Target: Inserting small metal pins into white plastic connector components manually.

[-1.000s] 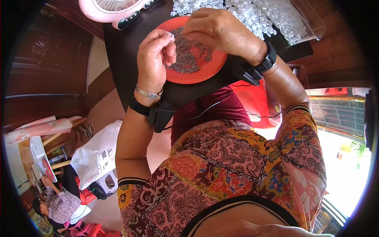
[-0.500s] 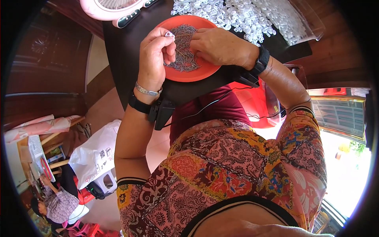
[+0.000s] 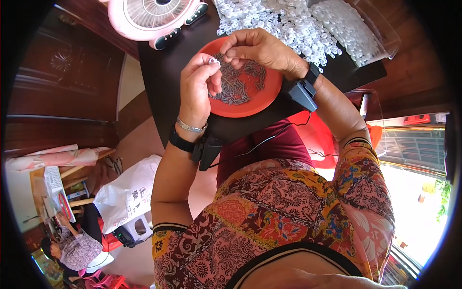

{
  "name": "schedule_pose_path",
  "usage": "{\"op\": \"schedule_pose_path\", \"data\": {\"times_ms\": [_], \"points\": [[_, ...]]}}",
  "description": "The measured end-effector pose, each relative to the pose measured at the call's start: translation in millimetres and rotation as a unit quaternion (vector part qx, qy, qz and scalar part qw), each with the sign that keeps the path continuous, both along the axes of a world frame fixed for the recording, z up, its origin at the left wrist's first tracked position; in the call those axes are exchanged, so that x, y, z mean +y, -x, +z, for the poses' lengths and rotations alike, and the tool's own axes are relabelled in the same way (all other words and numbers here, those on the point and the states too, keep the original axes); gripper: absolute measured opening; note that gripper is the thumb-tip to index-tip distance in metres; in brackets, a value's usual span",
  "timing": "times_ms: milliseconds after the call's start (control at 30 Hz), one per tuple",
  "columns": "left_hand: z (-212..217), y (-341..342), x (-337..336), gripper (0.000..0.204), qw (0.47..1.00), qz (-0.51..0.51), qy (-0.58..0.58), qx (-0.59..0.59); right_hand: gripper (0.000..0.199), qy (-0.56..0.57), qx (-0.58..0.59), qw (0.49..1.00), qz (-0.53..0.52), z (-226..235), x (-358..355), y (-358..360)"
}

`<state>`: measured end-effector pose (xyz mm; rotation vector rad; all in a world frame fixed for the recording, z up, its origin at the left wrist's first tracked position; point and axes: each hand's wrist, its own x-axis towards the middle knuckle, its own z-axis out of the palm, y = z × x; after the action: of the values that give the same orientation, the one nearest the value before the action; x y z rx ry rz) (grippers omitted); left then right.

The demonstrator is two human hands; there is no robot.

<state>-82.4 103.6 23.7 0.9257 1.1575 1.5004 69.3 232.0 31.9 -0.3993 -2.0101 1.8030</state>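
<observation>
My left hand (image 3: pixel 196 89) is closed in a pinch over the left side of an orange-red plate (image 3: pixel 248 110). Between its thumb and forefinger sits a small white plastic clip (image 3: pixel 213 61) with a round hole. Close by, my right hand (image 3: pixel 264 50) hangs over the plate's far part, thumb and fingertips pressed together near the clip. Whatever those fingertips hold is too small to make out. Thin grey nails (image 3: pixel 233 91) lie loose in the plate, with bare patches of its bottom showing between them.
A heap of white clips (image 3: pixel 284 29) spreads over the dark table (image 3: pixel 163 79) behind the plate. More fill a clear tray (image 3: pixel 380 41) at the far right. A pink fan (image 3: pixel 149 21) stands far left. A person (image 3: pixel 79 248) sits at lower left, near a white bag (image 3: pixel 127 192).
My right hand has lifted from the nails and come toward the left hand, its fingertips now pinched near the clip. My left hand still holds the clip. The whole view has shifted slightly.
</observation>
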Motion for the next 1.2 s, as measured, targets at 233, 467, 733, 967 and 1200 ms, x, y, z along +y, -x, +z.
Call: {"op": "schedule_pose_path", "data": {"times_ms": [233, 467, 733, 967, 1200], "points": [[1, 1, 0, 0.009, 0.999, 0.001, -0.011, 0.039, 0.016, 0.022, -0.031, 0.999, -0.038, -2, 0, -3], [1, -5, 2, 0.008, 0.991, 0.074, -0.057, 0.1, 0.016, -0.023, -0.017, 0.998, -0.047, -5, -1, -2], [2, 3, 3, 0.009, 0.993, 0.094, -0.047, 0.059, 0.01, -0.311, -0.079, 0.939, 0.121, -2, 1, -15], [2, 2, 2, 0.009, 0.995, 0.077, -0.042, 0.056, 0.008, -0.42, -0.116, 0.889, 0.14, -4, -11, -12], [3, 4, 1, 0.009, 0.994, 0.084, -0.049, 0.044, 0.011, -0.506, -0.073, 0.859, -0.003, -10, -4, -12]]}}
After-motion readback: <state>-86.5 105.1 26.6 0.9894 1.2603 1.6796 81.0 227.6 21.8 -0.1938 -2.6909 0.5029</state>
